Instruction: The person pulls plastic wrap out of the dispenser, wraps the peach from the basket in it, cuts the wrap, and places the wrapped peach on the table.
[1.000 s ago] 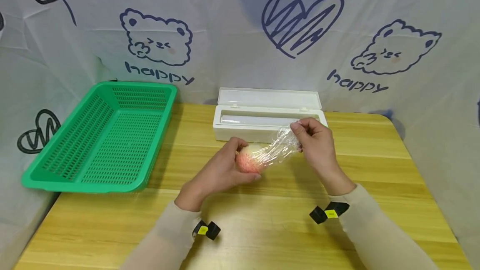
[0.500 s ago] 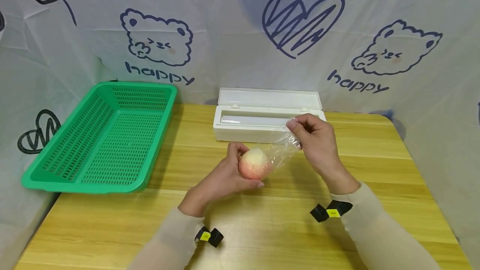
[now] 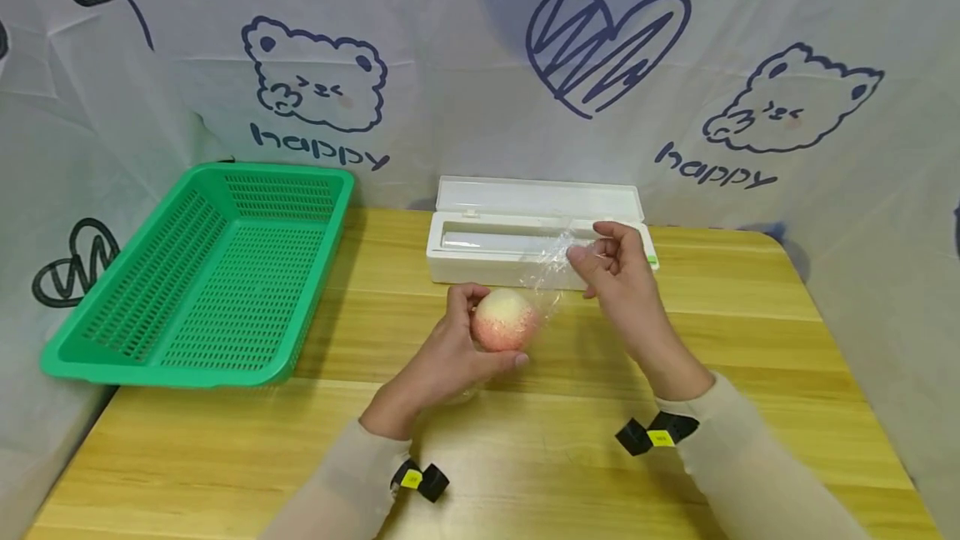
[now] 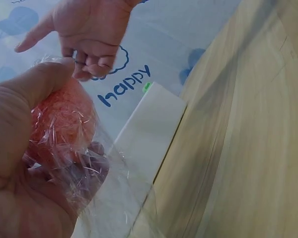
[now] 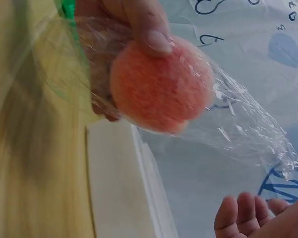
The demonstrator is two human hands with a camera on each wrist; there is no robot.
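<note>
My left hand (image 3: 450, 348) grips a cream-and-pink peach (image 3: 504, 319) between thumb and fingers, above the table. Clear plastic wrap (image 5: 238, 116) covers the peach; one gathered end stretches towards my right hand (image 3: 618, 282), and loose film hangs on the other side. The right thumb and index finger stand spread by that gathered end, the other fingers loosely bent, with no firm pinch visible. In the left wrist view the film lies crinkled over the peach (image 4: 64, 116). Behind the hands is a white wrap dispenser box (image 3: 480, 271), lid raised, with a white roll (image 3: 495, 242) inside.
A green plastic basket (image 3: 187, 374) stands at the left of the wooden table (image 3: 525, 457). White cloth with drawings (image 3: 450, 107) hangs behind and at the sides. A small green piece (image 3: 652, 260) shows at the dispenser's right end.
The right thumb and index finger have spread apart at the film's gathered end, where they pinched it before. The left hand has turned the peach, so more of its cream top shows.
</note>
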